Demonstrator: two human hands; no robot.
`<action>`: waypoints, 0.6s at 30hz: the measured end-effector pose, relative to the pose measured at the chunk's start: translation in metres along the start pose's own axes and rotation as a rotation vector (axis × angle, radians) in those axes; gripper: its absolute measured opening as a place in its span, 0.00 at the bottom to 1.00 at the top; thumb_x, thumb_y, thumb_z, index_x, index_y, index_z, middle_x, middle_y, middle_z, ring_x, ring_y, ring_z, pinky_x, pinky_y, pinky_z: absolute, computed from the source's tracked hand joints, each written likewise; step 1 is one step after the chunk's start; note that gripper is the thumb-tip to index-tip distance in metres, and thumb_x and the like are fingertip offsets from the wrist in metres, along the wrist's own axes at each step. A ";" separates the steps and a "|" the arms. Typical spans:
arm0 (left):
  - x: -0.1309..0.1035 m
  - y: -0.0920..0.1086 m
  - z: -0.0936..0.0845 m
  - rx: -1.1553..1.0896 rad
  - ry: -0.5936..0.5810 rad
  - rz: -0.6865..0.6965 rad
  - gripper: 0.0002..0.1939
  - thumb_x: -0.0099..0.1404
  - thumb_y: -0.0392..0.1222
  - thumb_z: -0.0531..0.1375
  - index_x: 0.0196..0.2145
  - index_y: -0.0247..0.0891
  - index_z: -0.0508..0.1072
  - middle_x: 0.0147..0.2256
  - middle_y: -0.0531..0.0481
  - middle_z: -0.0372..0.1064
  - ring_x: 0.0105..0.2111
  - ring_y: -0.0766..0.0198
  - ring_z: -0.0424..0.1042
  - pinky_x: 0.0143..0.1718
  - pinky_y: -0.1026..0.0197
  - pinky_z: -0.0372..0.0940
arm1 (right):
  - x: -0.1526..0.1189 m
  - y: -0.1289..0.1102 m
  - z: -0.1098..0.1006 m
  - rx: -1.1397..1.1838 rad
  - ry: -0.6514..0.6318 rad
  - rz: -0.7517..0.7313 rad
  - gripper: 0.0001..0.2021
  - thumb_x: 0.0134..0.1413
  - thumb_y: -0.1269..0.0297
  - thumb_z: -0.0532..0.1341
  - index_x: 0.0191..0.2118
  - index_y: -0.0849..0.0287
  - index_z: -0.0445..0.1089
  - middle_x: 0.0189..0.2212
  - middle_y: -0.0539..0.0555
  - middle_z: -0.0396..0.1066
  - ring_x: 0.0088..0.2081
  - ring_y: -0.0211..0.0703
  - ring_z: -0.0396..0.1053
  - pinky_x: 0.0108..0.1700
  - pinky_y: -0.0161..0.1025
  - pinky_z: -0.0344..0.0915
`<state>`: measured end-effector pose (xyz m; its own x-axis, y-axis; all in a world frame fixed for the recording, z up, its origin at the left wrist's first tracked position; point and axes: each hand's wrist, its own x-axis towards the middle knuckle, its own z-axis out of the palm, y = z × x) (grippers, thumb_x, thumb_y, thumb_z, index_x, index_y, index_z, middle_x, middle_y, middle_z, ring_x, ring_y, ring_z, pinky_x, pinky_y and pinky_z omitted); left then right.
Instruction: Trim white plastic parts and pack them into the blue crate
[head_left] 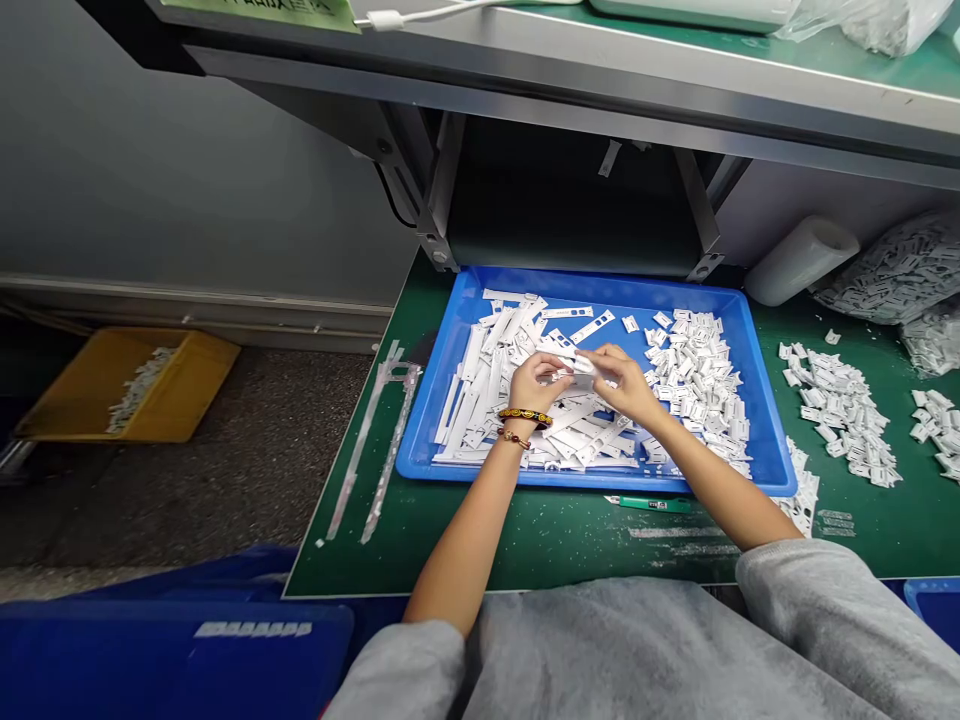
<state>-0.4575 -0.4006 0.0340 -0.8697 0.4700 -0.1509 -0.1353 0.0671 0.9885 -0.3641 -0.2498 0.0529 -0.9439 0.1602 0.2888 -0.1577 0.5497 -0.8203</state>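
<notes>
Over the middle of a blue tray [559, 478], my left hand [538, 384] and my right hand [621, 382] hold a small white plastic part [577, 366] between their fingertips. Both hands are closed in a pinch on it; its exact shape is partly hidden by the fingers. Beneath and left of them lies a heap of long flat white plastic strips [480, 370], some with rectangular cut-outs. Small white clip-like pieces [701, 365] are piled in the tray's right side.
A green cutter [656, 504] lies in front of the tray on the green table [555, 545]. More small white pieces [847, 415] are heaped to the right, near a plastic roll [802, 260] and a filled bag [900, 265]. A conveyor belt [570, 210] ends behind the tray, under a shelf.
</notes>
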 end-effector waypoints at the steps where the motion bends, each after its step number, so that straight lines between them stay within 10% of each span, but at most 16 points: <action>1: 0.000 0.001 0.000 0.006 0.002 0.003 0.13 0.41 0.36 0.70 0.26 0.38 0.72 0.30 0.50 0.74 0.38 0.58 0.74 0.45 0.56 0.67 | 0.000 0.000 0.001 -0.034 -0.016 -0.031 0.19 0.53 0.70 0.55 0.49 0.55 0.74 0.35 0.54 0.66 0.41 0.47 0.64 0.47 0.46 0.62; 18: -0.002 0.002 -0.003 -0.041 -0.045 0.003 0.20 0.42 0.48 0.73 0.31 0.35 0.76 0.31 0.47 0.76 0.34 0.60 0.74 0.39 0.57 0.70 | -0.009 0.000 0.012 -0.238 -0.030 -0.024 0.17 0.63 0.65 0.52 0.55 0.53 0.66 0.38 0.58 0.66 0.38 0.48 0.66 0.43 0.44 0.65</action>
<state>-0.4570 -0.4039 0.0368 -0.8483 0.5089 -0.1465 -0.1528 0.0297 0.9878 -0.3587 -0.2611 0.0446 -0.9495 0.1225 0.2890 -0.1103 0.7316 -0.6727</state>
